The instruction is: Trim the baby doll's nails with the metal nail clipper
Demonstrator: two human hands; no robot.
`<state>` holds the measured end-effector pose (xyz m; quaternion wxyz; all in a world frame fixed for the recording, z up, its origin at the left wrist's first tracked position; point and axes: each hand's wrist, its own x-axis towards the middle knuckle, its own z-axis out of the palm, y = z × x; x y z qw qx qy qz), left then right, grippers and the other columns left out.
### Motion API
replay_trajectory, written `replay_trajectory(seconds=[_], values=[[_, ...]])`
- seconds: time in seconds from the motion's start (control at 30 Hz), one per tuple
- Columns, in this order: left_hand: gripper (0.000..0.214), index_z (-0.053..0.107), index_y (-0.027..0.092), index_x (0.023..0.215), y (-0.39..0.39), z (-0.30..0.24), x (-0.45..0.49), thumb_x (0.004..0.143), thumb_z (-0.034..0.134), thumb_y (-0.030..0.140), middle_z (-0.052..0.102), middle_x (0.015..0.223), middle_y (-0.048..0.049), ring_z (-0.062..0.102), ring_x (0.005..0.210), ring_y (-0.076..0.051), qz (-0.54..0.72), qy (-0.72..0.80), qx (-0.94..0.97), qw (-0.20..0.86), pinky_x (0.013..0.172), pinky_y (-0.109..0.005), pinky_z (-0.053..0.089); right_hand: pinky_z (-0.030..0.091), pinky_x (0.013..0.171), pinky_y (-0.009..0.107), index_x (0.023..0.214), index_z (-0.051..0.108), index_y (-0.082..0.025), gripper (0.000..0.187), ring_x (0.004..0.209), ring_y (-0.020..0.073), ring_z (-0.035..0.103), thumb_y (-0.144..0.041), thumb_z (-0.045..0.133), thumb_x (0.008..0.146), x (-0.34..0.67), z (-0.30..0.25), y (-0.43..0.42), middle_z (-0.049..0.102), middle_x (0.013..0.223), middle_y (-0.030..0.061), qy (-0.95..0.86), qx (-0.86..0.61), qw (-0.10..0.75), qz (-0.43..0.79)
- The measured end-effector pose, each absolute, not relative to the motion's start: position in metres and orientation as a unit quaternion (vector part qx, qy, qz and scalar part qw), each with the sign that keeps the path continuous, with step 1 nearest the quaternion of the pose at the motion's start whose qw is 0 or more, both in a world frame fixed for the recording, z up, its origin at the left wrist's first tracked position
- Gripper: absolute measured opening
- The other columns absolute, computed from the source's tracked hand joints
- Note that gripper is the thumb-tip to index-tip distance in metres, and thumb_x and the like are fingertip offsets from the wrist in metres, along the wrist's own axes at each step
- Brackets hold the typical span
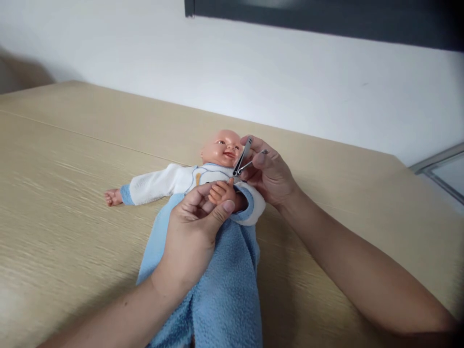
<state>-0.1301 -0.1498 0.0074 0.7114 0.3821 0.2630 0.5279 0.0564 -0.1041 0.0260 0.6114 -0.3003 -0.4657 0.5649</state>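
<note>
A baby doll [221, 150] in a white top and blue fleece suit lies on its back on the wooden table [65, 193]. My left hand [195, 227] pinches the doll's small hand [220, 192] between thumb and fingers. My right hand [270, 174] grips a metal nail clipper [243, 159], its lever raised, with the jaws right at the doll's fingertips. The doll's other arm stretches out to the left, ending in a bare hand [112, 197].
A white wall [253, 72] runs behind the table's far edge. A dark frame [326, 19] hangs at the top. A metal-framed pane [445, 171] shows at the right edge. The blue fleece [228, 290] trails toward me.
</note>
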Motion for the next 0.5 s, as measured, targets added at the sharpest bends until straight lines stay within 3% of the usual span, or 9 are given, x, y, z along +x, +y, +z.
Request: replay_trajectory(seconds=[0.13,0.33,0.5], values=[[0.027,0.079,0.018,0.103,-0.150,0.009,-0.131,0.082,0.093,0.027,0.081,0.101,-0.0021,0.073,0.094,-0.012,0.524,0.275,0.390,0.705,0.093,-0.025,0.057,0.053,0.053,0.018,0.108,0.077,-0.026,0.038,0.055,0.0059,0.060,-0.040,0.094,0.077,0.057,0.027,-0.105,0.074,0.081,-0.0054,-0.469,-0.313,0.610,0.557],[0.021,0.078,0.018,0.092,-0.149,0.009,-0.130,0.080,0.094,0.026,0.079,0.090,-0.0001,0.072,0.087,-0.011,0.537,0.266,0.387,0.700,0.088,-0.022,0.057,0.048,0.049,0.016,0.102,0.075,-0.025,0.043,0.052,0.0058,0.057,-0.042,0.098,0.070,0.053,0.027,-0.103,0.070,0.073,-0.0061,-0.457,-0.323,0.618,0.553],[0.014,0.080,0.018,0.093,-0.150,0.010,-0.130,0.087,0.089,0.027,0.080,0.092,-0.0002,0.072,0.090,-0.010,0.544,0.255,0.408,0.687,0.091,-0.020,0.057,0.047,0.049,0.017,0.099,0.075,-0.027,0.047,0.054,0.0060,0.053,-0.050,0.099,0.065,0.052,0.037,-0.102,0.064,0.072,-0.0064,-0.441,-0.346,0.652,0.511]])
